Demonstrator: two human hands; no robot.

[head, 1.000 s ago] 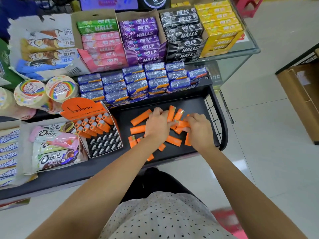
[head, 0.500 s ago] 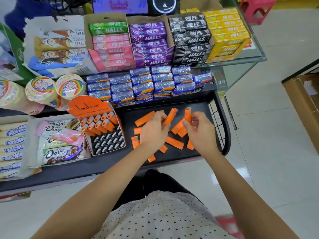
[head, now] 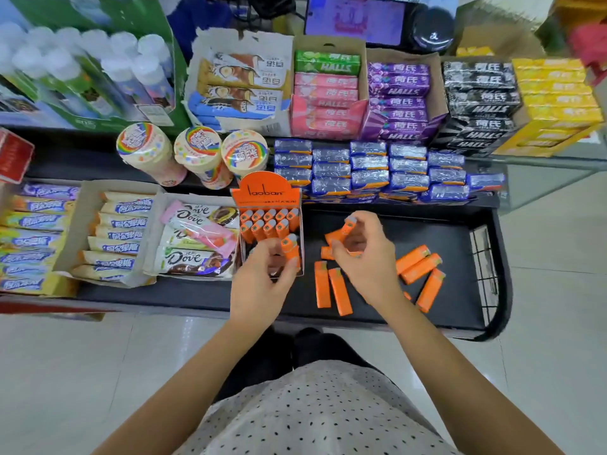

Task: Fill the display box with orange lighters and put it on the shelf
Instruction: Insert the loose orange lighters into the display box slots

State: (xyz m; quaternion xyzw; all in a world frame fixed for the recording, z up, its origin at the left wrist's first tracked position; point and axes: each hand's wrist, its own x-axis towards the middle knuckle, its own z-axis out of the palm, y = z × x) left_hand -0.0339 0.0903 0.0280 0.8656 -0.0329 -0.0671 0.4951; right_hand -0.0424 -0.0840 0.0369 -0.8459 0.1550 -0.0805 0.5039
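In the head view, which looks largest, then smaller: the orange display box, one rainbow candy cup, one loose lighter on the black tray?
1. Orange display box
2. Rainbow candy cup
3. Loose lighter

The cup stands farther back, so its real size is unsure.

A single head-worn wide-angle view looks forward and steeply down from above the person's chest; the black shelf [head: 443, 231] runs across the middle of the frame, close below the lens; the forearms enter from the bottom edge, reaching up into the picture; the floor shows at both lower corners; straight lines bow toward the edges; no second view shares the scene.
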